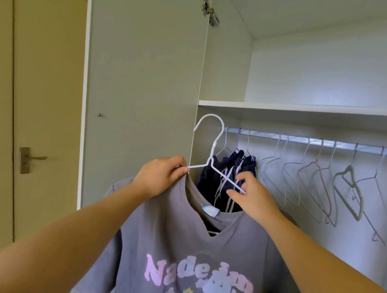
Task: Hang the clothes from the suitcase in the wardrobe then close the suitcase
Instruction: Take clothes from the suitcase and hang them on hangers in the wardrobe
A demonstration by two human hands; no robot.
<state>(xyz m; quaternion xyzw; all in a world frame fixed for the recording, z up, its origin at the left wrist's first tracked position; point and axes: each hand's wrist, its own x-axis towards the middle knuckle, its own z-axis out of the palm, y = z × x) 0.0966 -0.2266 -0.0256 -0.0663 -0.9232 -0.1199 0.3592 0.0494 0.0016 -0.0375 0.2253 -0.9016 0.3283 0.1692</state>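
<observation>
At the far left stood the room door [44, 92], then the open wardrobe door [141, 86]. My left hand [161, 176] was curled tight, pinching the shirt [181, 247] at its collar together with the left tip of the hanger [214, 145]. The grey shirt hung down between my arms in front of the wardrobe, half on: the collar drooped below the hanger's right arm, which stood bare above the cloth. My right hand [250, 197] pinched that bare wire between thumb and fingers. The shirt was soft, light and limp, I judged, so it would sag wherever it went unsupported; the collar seam was the sensible place to hold it. The hanger looked thin, stiff and smooth, likely to let cloth slide, and best carried by its neck once loaded. Behind my right hand dark clothes [213, 181] hung at the left end of the rail [301, 139], with empty hangers [347, 171] spaced along it to the right, under the shelf [303, 108]. The suitcase was out of sight.
</observation>
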